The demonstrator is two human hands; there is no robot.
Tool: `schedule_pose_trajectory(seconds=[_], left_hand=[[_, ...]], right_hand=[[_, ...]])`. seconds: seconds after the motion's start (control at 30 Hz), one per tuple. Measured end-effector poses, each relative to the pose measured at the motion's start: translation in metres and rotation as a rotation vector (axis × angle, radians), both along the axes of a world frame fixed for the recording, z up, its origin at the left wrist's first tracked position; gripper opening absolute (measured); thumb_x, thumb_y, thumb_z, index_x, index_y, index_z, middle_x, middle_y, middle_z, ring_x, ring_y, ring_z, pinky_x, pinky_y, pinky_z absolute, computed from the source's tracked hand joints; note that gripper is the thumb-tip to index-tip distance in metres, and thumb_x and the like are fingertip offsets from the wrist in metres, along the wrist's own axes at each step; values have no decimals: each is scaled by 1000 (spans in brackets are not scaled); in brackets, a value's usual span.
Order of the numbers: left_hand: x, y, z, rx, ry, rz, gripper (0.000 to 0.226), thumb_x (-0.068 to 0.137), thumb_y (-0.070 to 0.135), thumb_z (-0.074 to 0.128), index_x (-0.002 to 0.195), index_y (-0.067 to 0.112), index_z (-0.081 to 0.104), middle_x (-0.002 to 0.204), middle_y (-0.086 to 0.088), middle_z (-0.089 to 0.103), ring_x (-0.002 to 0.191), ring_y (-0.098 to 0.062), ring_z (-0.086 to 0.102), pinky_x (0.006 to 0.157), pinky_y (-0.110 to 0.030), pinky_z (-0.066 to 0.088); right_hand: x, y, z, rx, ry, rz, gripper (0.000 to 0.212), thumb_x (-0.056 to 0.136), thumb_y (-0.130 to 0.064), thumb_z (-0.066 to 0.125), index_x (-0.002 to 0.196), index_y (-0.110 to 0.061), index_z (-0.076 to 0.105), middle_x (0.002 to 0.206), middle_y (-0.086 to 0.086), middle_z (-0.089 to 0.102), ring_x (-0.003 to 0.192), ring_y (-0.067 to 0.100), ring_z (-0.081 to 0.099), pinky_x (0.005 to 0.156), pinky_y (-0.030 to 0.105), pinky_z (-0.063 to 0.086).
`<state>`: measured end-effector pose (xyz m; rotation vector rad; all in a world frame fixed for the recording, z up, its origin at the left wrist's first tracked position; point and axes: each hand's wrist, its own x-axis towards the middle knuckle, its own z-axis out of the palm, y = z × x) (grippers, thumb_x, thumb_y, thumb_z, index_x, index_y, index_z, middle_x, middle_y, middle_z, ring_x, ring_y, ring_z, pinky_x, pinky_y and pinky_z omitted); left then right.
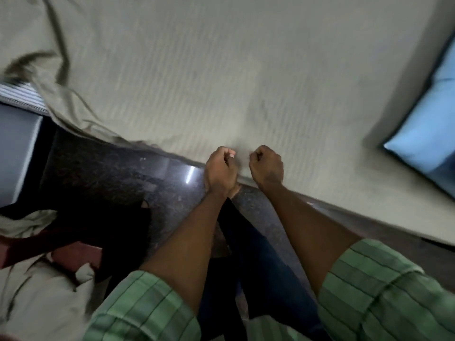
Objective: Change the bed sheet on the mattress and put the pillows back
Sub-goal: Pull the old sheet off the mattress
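Both fists, left hand (219,168) and right hand (267,166), clench the pale ribbed cotton bed sheet (197,82) edge. A soft blue pillow (426,134) lies at three o'clock.

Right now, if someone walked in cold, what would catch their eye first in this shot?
Probably the two fists at the centre, left hand and right hand, closed on the near edge of the pale bed sheet that fills the upper frame. Next, the blue pillow at the far right, and the sheet's loose, rumpled corner at upper left.
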<state>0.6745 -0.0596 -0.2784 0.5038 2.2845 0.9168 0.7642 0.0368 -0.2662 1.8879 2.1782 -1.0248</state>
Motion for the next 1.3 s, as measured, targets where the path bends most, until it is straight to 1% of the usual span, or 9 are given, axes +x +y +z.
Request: schedule_pose_trajectory(seconds=[0.23,0.47,0.6,0.8,0.87,0.93,1.03,1.13,1.3], left_hand=[[139,29,81,-16,-2,-259,16,101,23,51,102,23,68,104,8,72,92,-13,65,77,-26,48],[301,56,132,-43,-31,-533,16,99,28,51,99,26,67,100,6,73,92,-20,67,83,-37,56],[381,80,157,-71,-17,-642,17,99,28,53,102,26,69,107,4,74,100,-23,68,89,-38,56],[497,118,195,-103,23,-735,26,103,34,48,109,24,71,115,1,74,108,-25,66,91,-37,54],[535,132,196,-107,42,-750,27,102,35,49,110,23,71,117,-2,73,110,-27,65,93,-38,53],[577,147,195,-91,42,-750,25,101,33,51,109,23,72,117,-2,74,110,-27,65,93,-35,52],[635,163,184,-75,2,-745,22,102,32,53,108,23,73,115,-2,74,109,-26,65,90,-33,50],[679,175,155,-108,-44,-751,21,102,32,54,105,23,73,110,-4,75,106,-26,67,86,-31,50],[718,205,89,-178,-96,-769,22,102,32,52,104,27,74,106,0,76,101,-21,68,83,-26,47]], right_hand=[[166,12,72,11,92,-173,18,94,-30,62,81,-19,65,90,4,74,87,28,69,74,35,55],[350,17,138,-2,21,-369,19,93,-32,60,80,-19,65,92,6,74,92,31,69,79,37,57],[440,25,164,-18,20,-448,19,94,-31,61,87,-17,72,98,9,75,97,34,69,85,36,57],[566,45,196,-24,45,-475,21,95,-34,63,83,-19,69,98,11,75,101,35,68,81,32,50],[612,52,199,-22,52,-491,24,95,-35,63,78,-17,66,97,13,74,101,36,67,84,35,52],[662,60,195,-23,49,-519,31,95,-34,61,69,-18,57,94,13,72,98,35,67,80,35,52],[721,75,183,-67,10,-530,33,98,-35,58,72,-15,56,86,8,67,94,34,66,71,32,45],[761,97,160,-108,-4,-549,29,100,-33,56,79,-14,59,90,12,68,95,35,66,70,31,41],[790,145,88,-237,50,-620,37,95,-50,52,81,-17,62,90,14,69,96,38,69,76,38,52]])
